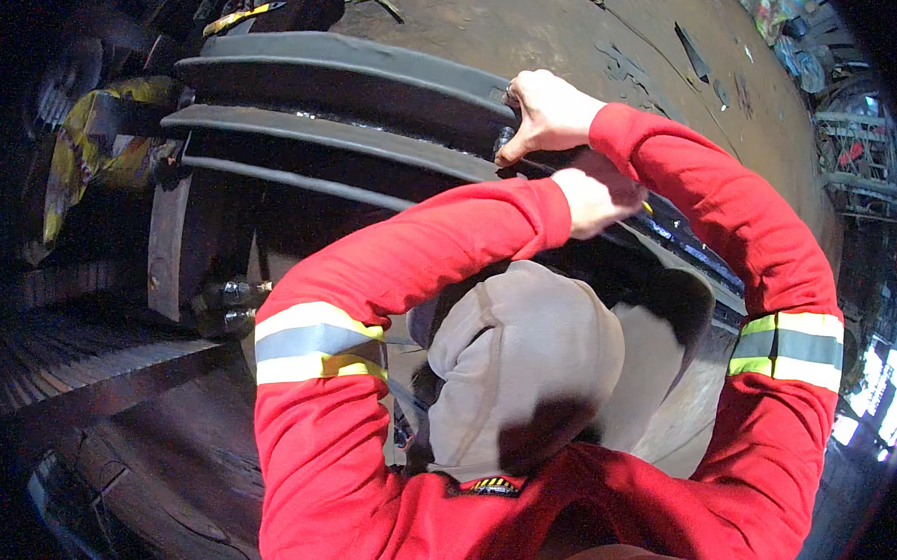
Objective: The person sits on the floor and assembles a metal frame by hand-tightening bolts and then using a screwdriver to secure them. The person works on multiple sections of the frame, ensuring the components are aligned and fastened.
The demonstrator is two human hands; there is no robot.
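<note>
A dark steel beam (360, 89) with long raised flanges runs across in front of me. My right hand (549, 113) grips the beam's edge, its thumb low and its fingers curled over the upper flange. A small shiny dark metal piece (503, 139) shows between that thumb and the fingers. Just below, my left hand (603, 195) is closed and partly smeared by motion, with its fingertips hidden. Beside it a small yellow tip (648, 207) sticks out; what it belongs to is hidden.
A brown metal work surface (518, 27) spreads beyond the beam, with a dark metal sliver (692, 51) on it. A yellow-handled tool (242, 19) lies at the far left. Yellow crumpled material (97, 135) sits left of the beam. My knee (532, 356) is close beneath my arms.
</note>
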